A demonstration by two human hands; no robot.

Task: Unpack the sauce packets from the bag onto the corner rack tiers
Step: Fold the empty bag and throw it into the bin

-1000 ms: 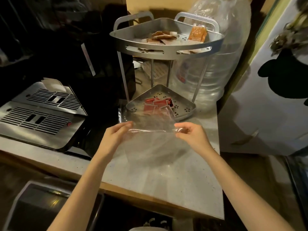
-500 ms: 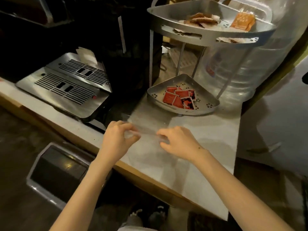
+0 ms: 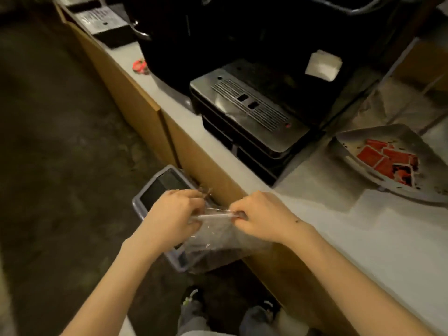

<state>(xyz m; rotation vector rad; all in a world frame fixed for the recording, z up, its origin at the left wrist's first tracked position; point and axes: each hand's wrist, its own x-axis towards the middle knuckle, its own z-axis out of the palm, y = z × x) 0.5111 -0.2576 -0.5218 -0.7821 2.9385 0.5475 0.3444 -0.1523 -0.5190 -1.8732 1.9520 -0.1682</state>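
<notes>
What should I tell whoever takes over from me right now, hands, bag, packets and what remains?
Left hand: shut on the clear plastic bag, pinching its top edge.
Right hand: shut on the same edge; the bag hangs between both hands, over the grey bin beside the counter.
Red sauce packets lie in the lower rack tier. The upper tier is out of view.
Done: the bag looks empty.
Left: probably drop the bag in the bin.
</notes>
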